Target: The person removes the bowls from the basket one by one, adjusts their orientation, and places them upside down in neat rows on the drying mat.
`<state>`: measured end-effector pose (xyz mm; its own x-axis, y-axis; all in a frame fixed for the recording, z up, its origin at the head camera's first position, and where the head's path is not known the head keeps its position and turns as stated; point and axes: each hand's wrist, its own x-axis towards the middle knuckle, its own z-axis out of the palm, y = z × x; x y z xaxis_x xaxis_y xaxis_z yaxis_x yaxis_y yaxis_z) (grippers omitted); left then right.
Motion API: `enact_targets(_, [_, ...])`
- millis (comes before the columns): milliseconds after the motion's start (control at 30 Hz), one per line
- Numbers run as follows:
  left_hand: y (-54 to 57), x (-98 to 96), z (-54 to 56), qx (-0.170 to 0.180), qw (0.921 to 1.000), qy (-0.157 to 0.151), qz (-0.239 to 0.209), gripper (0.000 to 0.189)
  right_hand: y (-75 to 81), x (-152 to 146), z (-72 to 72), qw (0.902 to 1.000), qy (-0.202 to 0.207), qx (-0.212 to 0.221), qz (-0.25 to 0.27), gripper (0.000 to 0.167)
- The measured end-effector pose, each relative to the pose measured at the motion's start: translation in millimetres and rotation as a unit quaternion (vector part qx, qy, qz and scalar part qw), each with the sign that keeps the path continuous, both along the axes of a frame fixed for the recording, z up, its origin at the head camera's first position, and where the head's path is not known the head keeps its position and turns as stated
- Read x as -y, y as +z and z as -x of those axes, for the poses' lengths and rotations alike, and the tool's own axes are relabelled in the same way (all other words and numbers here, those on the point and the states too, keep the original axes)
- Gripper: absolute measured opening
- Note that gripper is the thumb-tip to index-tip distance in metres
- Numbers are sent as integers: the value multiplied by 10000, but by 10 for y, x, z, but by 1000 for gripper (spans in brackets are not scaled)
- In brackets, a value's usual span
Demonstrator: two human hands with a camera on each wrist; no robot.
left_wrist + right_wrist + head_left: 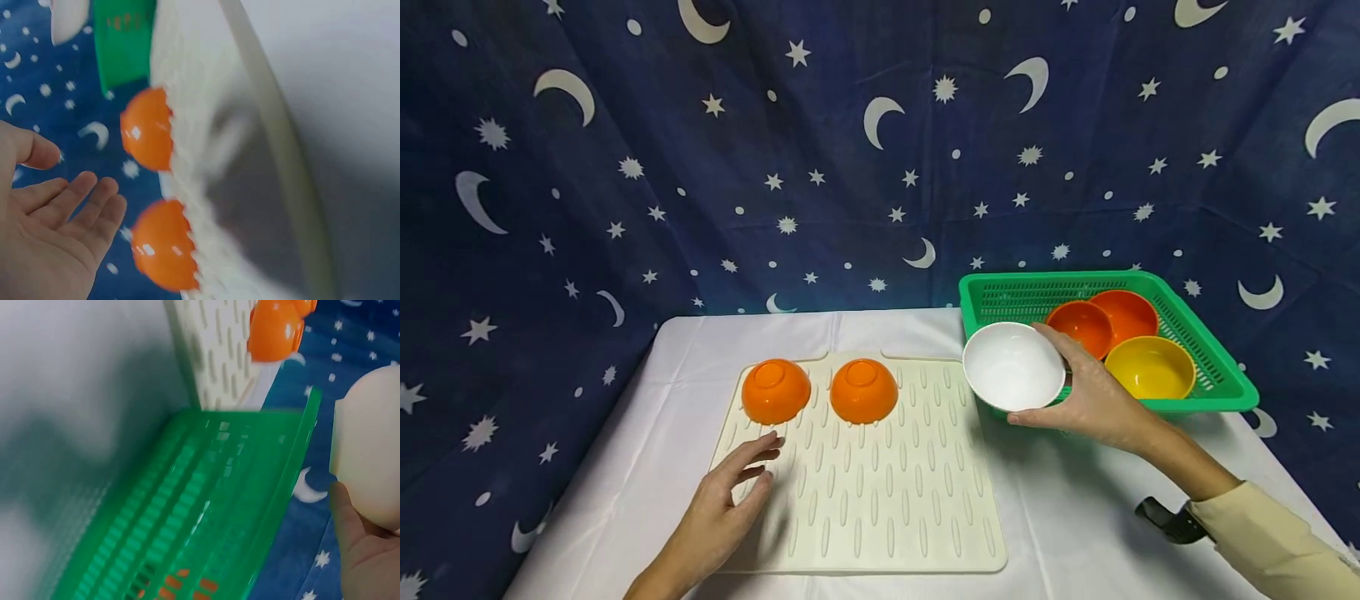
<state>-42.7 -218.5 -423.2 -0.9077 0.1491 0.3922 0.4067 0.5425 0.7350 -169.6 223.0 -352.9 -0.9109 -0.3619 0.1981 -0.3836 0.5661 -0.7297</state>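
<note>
My right hand point(1093, 396) grips a white bowl point(1013, 367) by its right side, thumb near the front and fingers at the back. The bowl's hollow faces up toward the head camera, over the left end of the green basket point(1213, 367). In the right wrist view the white bowl point(372, 447) shows its outer side above the basket's rim. My left hand point(718, 500) hovers over the left part of the cream drying mat point(887, 500), fingers relaxed, holding nothing. Two orange bowls, a left one point(775, 392) and a right one point(863, 390), sit upside down on the mat's far edge.
Inside the basket lie a yellow bowl point(1150, 368), a smaller orange bowl point(1081, 327) and a larger orange bowl point(1126, 315). A white cloth point(1060, 517) covers the table. A dark blue curtain point(820, 125) with moons and stars hangs behind.
</note>
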Motion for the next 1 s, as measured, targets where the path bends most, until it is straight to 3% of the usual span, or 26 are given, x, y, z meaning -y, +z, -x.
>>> enact_targets(133, [40,-237,32,248,9975,-407,-520,51,-3,132,-75,9998,168,-109,70,116])
enact_targets(300, [76,-474,125,845,9884,-753,-1009,48,-96,276,-126,9985,446,-293,85,117])
enact_targets(400, [86,-609,223,1357,9763,-846,-1461,45,-169,364,-157,9980,550,-321,-6,117])
enact_targets(500, [96,-741,340,1795,9584,-1093,-1933,42,-230,463,-179,9971,704,-293,16,118])
enact_targets(633, [117,-889,443,2410,9248,-1354,-2616,44,-301,581,-209,9955,896,-310,-72,120])
enact_targets(733, [130,-989,474,2853,8949,-1350,-3156,46,-337,647,-229,9936,1030,-441,-151,120])
enact_targets(1000, [103,-1171,479,3704,7920,-1432,-4638,61,-407,792,-264,9898,1308,-559,17,121])
